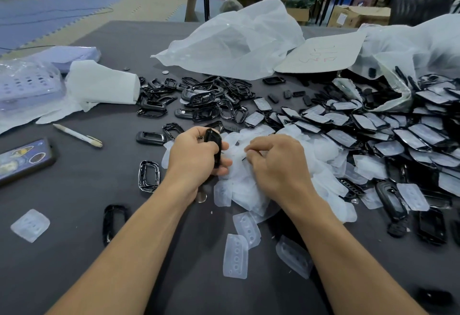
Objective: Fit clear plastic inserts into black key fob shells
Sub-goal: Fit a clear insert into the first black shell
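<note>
While L fingers (224, 168) grip shell (215, 140), R (276, 165) pinches insert (236, 156).

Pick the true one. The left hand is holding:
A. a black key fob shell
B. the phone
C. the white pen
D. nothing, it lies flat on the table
A: the left hand grips a black key fob shell at the edge of the pile of clear inserts, while the pen and the phone lie on the table off to its left.
</note>
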`<state>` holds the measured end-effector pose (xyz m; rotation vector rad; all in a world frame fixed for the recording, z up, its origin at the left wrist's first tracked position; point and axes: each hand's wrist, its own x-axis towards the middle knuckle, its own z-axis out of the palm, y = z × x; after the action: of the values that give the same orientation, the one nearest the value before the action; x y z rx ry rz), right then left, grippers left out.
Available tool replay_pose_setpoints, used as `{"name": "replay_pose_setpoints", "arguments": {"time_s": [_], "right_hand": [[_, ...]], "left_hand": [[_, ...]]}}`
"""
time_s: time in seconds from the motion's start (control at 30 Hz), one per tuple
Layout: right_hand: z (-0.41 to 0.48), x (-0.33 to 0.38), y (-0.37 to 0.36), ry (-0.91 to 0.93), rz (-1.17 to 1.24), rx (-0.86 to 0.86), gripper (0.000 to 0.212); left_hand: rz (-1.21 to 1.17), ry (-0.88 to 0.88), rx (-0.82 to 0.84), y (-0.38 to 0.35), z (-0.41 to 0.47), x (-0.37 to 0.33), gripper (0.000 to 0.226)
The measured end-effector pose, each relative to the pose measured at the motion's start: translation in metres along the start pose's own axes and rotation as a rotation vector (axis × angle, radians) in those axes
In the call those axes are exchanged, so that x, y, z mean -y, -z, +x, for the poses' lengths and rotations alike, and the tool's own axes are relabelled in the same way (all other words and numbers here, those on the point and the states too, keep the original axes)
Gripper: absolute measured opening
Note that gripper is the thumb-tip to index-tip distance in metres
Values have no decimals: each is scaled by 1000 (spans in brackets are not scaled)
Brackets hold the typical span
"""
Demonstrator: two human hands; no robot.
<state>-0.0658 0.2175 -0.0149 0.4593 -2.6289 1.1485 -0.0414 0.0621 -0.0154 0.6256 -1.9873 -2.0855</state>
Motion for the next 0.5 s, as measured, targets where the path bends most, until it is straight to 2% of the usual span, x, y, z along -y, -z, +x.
{"name": "replay_pose_setpoints", "arguments": {"time_s": [0.17, 0.23, 0.33, 0.43, 0.5], "right_hand": [[4, -2, -2, -227, 264, -92, 15], [4, -3, 1, -242, 381, -159, 18], [5, -4, 7, -249, 523, -221, 11], [5, -3, 10, -250, 589, -194, 6], [5, -2, 11, -238, 602, -171, 10]], "left_hand": [[145, -65, 64, -2, 0, 7, 30], [153, -75, 57, -2, -1, 8, 32], [157, -148, -9, -2, -6, 5, 32], [99, -244, -40, -5, -13, -2, 27], [36, -208, -26, -8, -15, -5, 26]]}}
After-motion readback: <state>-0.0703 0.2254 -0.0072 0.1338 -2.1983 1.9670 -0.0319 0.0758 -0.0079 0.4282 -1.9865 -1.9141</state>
